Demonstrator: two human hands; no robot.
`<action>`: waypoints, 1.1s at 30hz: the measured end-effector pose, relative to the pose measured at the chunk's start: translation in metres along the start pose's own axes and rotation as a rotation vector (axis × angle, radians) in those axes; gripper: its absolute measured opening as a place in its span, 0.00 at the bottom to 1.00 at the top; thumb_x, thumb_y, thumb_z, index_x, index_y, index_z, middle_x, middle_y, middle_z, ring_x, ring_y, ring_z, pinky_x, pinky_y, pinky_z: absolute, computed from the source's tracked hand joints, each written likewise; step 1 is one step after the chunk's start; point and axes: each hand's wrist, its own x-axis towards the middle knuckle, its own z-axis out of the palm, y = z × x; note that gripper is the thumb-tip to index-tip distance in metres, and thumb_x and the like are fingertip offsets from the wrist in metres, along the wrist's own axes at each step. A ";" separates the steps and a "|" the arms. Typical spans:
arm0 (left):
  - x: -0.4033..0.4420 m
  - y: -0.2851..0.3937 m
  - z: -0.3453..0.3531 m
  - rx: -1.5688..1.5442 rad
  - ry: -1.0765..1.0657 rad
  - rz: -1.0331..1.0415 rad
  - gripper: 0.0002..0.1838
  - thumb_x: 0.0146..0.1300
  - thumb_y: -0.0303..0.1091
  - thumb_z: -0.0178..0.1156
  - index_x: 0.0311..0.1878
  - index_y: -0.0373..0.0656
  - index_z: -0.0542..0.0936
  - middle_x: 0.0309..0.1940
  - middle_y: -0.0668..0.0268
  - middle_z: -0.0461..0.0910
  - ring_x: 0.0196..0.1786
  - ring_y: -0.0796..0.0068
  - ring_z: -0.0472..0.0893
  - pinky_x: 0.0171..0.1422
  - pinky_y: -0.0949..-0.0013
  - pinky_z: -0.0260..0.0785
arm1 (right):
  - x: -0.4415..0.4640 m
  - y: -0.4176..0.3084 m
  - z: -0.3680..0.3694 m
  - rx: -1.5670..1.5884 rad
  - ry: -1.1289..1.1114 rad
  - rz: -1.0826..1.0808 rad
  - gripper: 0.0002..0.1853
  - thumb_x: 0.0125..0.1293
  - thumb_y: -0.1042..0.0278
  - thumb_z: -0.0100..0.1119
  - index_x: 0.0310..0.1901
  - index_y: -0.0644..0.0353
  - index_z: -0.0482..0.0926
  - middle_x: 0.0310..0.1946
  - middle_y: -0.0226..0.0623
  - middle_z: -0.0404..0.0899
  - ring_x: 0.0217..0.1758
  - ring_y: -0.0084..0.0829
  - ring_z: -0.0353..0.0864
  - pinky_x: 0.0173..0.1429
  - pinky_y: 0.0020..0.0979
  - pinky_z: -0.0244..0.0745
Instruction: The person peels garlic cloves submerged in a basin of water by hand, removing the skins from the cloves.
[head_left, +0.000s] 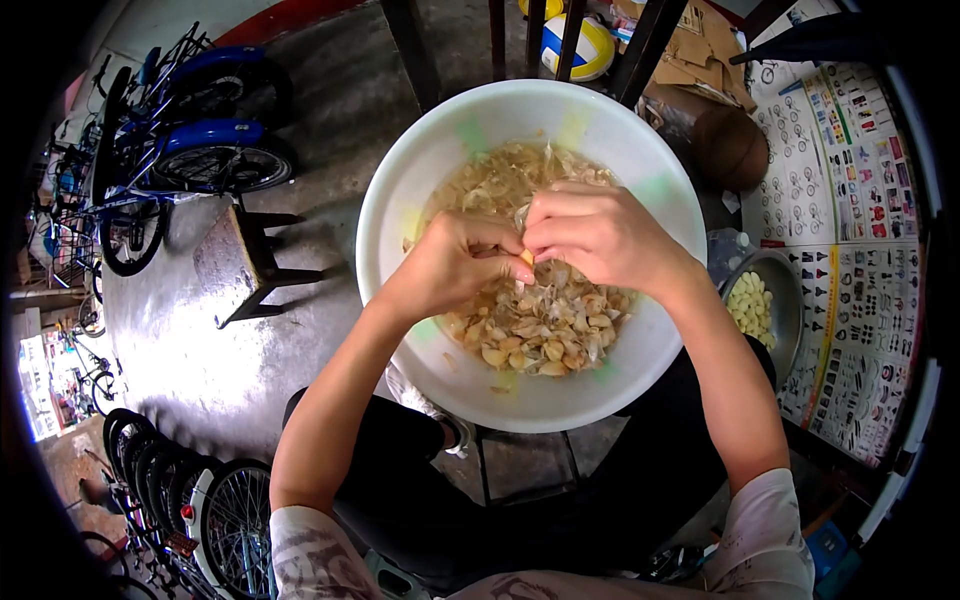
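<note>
Pale, patterned sleeves [762,535] come closest to me, with two bare forearms reaching out over a big white basin [650,375]. Left hand [450,262] and right hand [590,235] meet above the middle of it, fingertips nearly touching, both pinched shut on one small yellowish garlic clove [527,257]. Directly under them the basin holds a mass of papery skins [545,290] that look wet, and on the side toward the person, unpeeled cloves [550,350] are heaped among them. What the basin stands on, I can't make out; the person's dark trousers [600,510] spread to both sides of its near edge, and a shoe [460,437] shows below the left hand.

Just beyond the right forearm there's a metal bowl [795,310] holding pale peeled cloves [750,308]. Farther right of the hands, a big printed sheet [840,210] is covered with little bicycle and parts pictures. Past the basin's far rim stand dark bars [497,40], with a yellow, white and blue ball [590,50] behind them and flattened cardboard [705,50] to its right. Well off to the left of the hands, a low stool [225,262] sits near bicycles [215,155] with blue mudguards.
</note>
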 end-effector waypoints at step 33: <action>-0.005 0.003 0.021 -0.485 0.313 -0.029 0.17 0.50 0.20 0.75 0.40 0.36 0.78 0.40 0.64 0.80 0.41 0.79 0.82 0.44 0.75 0.79 | -0.005 -0.021 0.016 0.238 0.374 0.231 0.04 0.55 0.79 0.67 0.32 0.65 0.81 0.29 0.37 0.81 0.27 0.33 0.81 0.32 0.31 0.74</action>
